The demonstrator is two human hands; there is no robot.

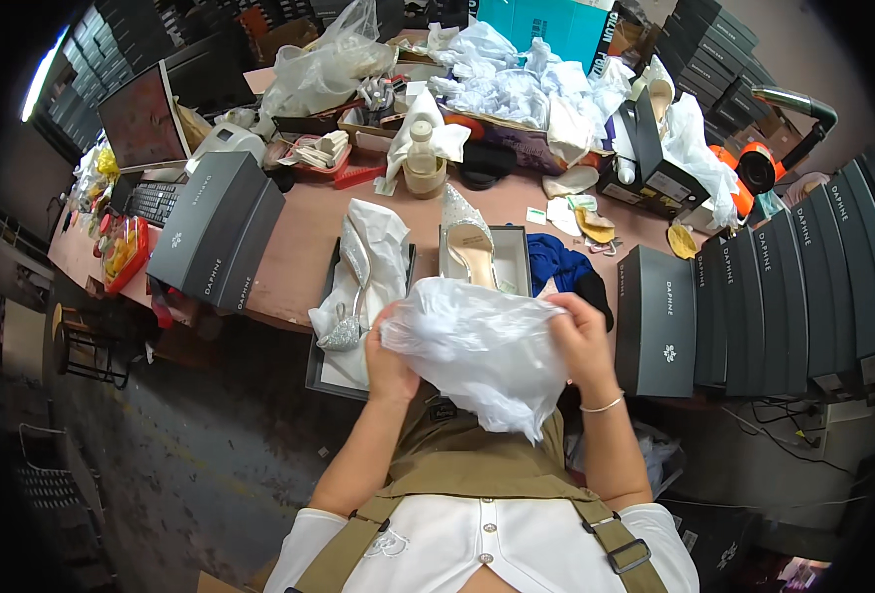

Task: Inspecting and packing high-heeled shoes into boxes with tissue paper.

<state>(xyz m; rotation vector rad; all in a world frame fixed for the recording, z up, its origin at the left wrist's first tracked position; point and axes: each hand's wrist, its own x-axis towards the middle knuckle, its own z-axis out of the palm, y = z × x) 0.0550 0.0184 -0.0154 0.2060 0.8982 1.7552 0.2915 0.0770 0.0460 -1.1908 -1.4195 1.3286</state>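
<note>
**Inspector:** You hold a white plastic bag [482,351] bunched between both hands, near your chest and over the near edge of the table [299,247]. Its loose end hangs down toward your apron.

**Operator:** And the grip on each side?

**Inspector:** Your left hand [388,361] is closed on the bag's left edge, fingers curled into the film. Your right hand [581,336] is closed on the top right edge, with a thin bracelet at that wrist. Both grips clamp the bag.

**Operator:** What lies just beyond it?

**Inspector:** An open shoe box [339,371] sits to the left, just past your left hand, lined with white tissue paper [373,252] and holding a glittery silver shoe [347,321]. Directly beyond the bag, a second silver high-heeled shoe [467,242] stands in a box lid [512,257]. A blue cloth [556,262] lies to its right.

**Operator:** Further out?

**Inspector:** A closed dark grey box [215,227] lies on the left of the table. A row of matching grey boxes [774,296] stands on the right. Crumpled white paper [517,84] is heaped at the far side.
</note>
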